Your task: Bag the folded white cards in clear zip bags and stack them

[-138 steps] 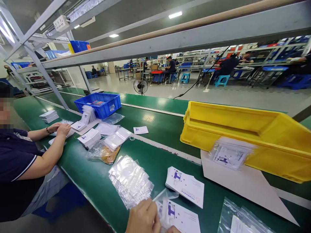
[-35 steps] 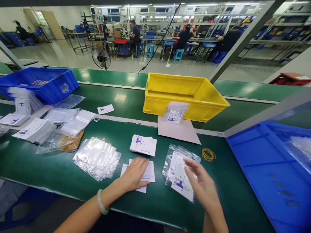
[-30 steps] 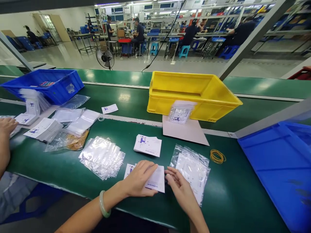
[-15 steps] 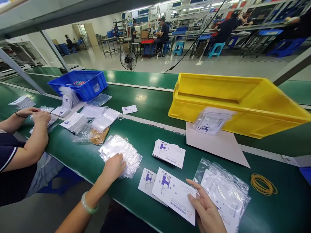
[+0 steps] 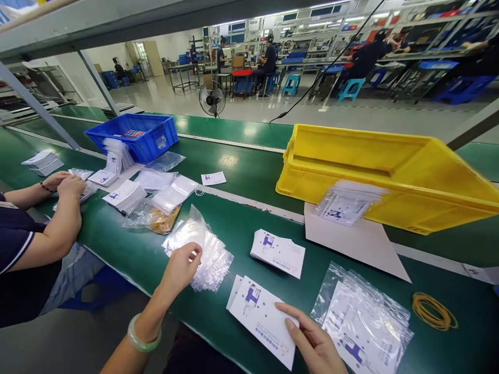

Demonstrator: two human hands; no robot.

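My left hand [image 5: 181, 266] pinches a clear plastic bag [image 5: 194, 227] and lifts its edge off the pile of clear bags [image 5: 212, 254] on the green table. My right hand [image 5: 312, 345] holds a white printed card [image 5: 261, 317] by its near corner, above another card lying flat. A stack of the same cards [image 5: 277, 252] lies just beyond. To the right lies a pile of bagged cards [image 5: 364, 324].
A yellow bin [image 5: 390, 171] stands behind, with bagged cards [image 5: 345, 205] leaning on it over a grey sheet [image 5: 356, 241]. Rubber bands [image 5: 432, 310] lie far right. A co-worker's hands [image 5: 68, 183] work at left, near card stacks and a blue bin [image 5: 134, 136].
My left hand left the cards, reached to the clear bag pile and lifted one bag. My right hand picked up a card. The view swung left.
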